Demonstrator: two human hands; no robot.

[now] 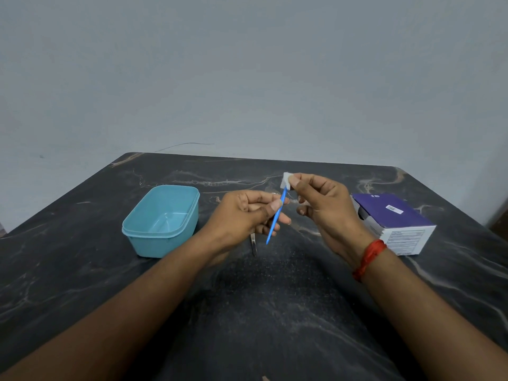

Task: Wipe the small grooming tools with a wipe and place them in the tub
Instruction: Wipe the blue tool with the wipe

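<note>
Head view: both hands are raised over a dark marbled table [275, 303], with the tub on the person's left and a box on the right.
Left hand: the left hand [247, 213] grips a thin blue stick [274, 225] near its middle, the thumb pressing it against curled fingers.
Right hand: the right hand [321, 204] pinches a small white wipe [286, 180] between thumb and forefinger. Its other fingers are loosely curled and hold nothing.
Stick axis: steep, with the upper end tilted away and to the right. The pointed lower end faces the person and hangs free below the left hand.
Contact: the wipe sits at the stick's upper end. Whether it only touches the tip or wraps over it cannot be told.
Step in hand: judged to be wiping the upper part of the stick, with the lower part not yet reached.
Key relation: the tub [162, 247] lies just left of the left hand and lower, with its mouth facing up. The left hand is the nearer one, so the drop would likely fall to it, with the stick laid flatter along the tub's length.
Tub contents: no tool shows inside.
Second tool: a metal tool [253, 246] lies on the table under the left hand, partly hidden, and its kind cannot be told.
Other things: the box [393, 215] has a purple top, and a red band [369, 257] circles the right wrist.
</note>
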